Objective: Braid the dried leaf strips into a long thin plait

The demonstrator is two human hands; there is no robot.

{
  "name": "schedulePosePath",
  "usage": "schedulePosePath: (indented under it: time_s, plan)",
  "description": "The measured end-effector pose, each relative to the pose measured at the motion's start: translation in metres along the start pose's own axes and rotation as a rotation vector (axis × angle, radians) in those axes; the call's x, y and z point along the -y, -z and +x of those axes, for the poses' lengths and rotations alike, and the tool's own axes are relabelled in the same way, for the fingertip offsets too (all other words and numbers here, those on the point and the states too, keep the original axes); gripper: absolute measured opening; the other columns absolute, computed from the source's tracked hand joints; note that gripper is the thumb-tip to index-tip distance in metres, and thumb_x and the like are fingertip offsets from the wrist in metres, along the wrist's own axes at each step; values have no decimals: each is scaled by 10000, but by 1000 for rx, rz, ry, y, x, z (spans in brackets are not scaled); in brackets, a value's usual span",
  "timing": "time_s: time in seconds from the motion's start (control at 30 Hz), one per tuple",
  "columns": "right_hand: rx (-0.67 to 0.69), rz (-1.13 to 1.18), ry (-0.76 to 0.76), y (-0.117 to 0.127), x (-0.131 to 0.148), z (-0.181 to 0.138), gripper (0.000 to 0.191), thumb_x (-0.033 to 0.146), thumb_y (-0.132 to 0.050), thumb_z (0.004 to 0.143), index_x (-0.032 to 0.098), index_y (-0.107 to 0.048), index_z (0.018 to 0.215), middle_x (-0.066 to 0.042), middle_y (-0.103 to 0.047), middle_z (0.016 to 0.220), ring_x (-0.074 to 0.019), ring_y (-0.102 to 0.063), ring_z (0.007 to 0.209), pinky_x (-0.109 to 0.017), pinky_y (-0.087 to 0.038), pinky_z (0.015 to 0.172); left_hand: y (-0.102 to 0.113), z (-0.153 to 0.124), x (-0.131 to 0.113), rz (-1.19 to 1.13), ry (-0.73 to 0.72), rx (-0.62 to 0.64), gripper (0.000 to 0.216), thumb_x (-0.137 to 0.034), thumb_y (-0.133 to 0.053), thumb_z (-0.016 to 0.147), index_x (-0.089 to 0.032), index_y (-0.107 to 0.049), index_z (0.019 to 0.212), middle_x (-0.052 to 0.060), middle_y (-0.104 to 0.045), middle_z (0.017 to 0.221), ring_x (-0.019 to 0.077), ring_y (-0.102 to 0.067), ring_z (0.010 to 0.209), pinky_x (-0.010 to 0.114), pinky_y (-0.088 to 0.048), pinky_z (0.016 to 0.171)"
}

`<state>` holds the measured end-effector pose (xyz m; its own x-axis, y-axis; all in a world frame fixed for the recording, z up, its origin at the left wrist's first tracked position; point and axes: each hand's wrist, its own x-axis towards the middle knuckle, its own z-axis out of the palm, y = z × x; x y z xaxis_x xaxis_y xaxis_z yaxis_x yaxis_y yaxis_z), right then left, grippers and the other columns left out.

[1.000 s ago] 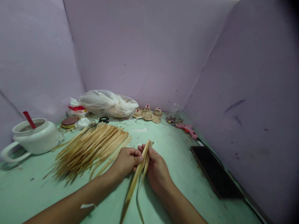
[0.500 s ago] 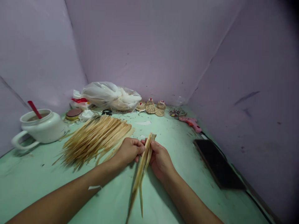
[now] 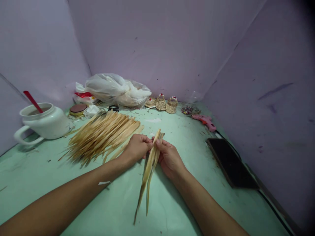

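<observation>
A few dried leaf strips (image 3: 148, 170), pale tan and pointed, hang down from between my two hands over the table. My left hand (image 3: 138, 146) pinches them near the upper end from the left side. On the other side my right hand (image 3: 169, 157) grips the same strips, its thumb on top near their cut ends. Some of the fingertips are hidden behind the strips. Left of my hands lies a thick pile of dried leaf strips (image 3: 103, 136), fanned out on the green table (image 3: 118, 209).
A white mug (image 3: 49, 123) with a red handle sticking out stands at left. Along the back are a knotted plastic bag (image 3: 118, 90), black-handled scissors (image 3: 113, 108), small woven baskets (image 3: 161, 103) and beads (image 3: 189, 109). A pink glue gun (image 3: 205, 121) and a dark flat slab (image 3: 231, 164) lie at right.
The whole view has shifted, so things on the table sit slightly higher in it. Both hands keep hold of the strips, with little change in grip.
</observation>
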<state>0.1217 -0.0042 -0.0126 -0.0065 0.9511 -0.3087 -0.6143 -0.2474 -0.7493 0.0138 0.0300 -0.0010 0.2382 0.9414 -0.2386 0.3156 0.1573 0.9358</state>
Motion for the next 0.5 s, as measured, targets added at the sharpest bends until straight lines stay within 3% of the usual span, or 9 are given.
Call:
schedulePosePath:
  time_s: [0.13, 0.23, 0.37, 0.5]
  plan:
    - [35, 4, -33, -1, 3, -2, 110, 230, -565, 726, 120, -574, 721, -12, -579, 483, -146, -564, 469, -274, -452, 531, 3, -2, -7, -94, 78, 93, 160, -219, -501, 639, -147, -464, 501, -56, -376, 299, 40, -303, 260, 172, -165, 325]
    - [52, 19, -39, -2, 4, -2, 125, 239, -574, 724, 119, -568, 690, -6, -562, 454, -142, -550, 453, -264, -447, 518, 8, -1, -6, -150, 103, 169, 190, -258, -497, 653, -145, -459, 505, -43, -406, 325, 34, -290, 265, 177, -121, 321]
    - [7, 39, -11, -4, 4, -2, 102, 212, -567, 730, 120, -570, 685, -15, -593, 499, -131, -555, 470, -251, -451, 533, 12, 2, -2, -183, 114, 243, 213, -292, -499, 656, -149, -445, 507, -41, -407, 335, 34, -275, 263, 189, -90, 313]
    - [-82, 21, 18, -6, 5, -1, 117, 201, -526, 757, 117, -574, 691, -30, -607, 517, -139, -565, 471, -262, -460, 535, 11, 0, -5, -156, 91, 227, 208, -294, -509, 647, -145, -453, 513, -42, -423, 359, 34, -296, 276, 178, -128, 318]
